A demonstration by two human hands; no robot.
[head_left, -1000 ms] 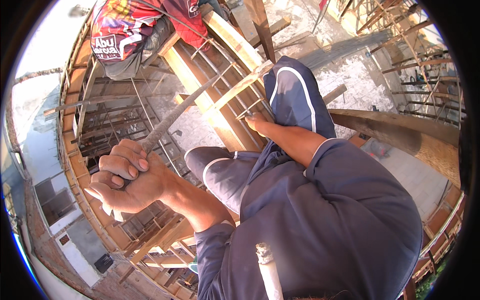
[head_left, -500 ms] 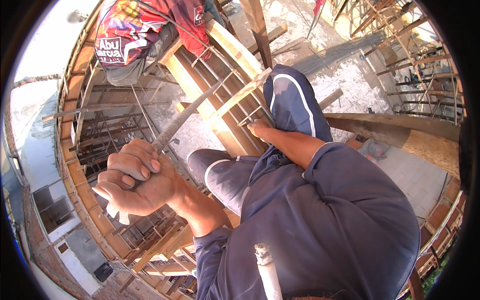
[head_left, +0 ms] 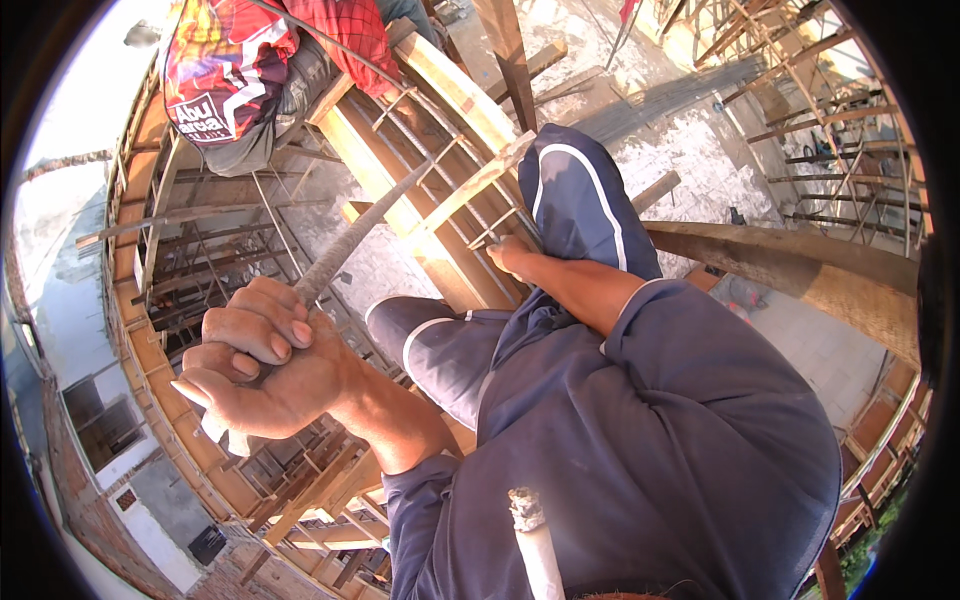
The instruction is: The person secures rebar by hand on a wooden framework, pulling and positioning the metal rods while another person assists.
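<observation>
Left hand, nine o'clock: fingers curled tight round one grey rod. Right hand, near centre toward one o'clock: at steel rebar cage, grip cannot be told.

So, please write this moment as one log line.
left hand: closed on long rod | right hand: at rebar cage, grip unclear | rebar cage: over wooden boards | nearby: co-worker
</observation>
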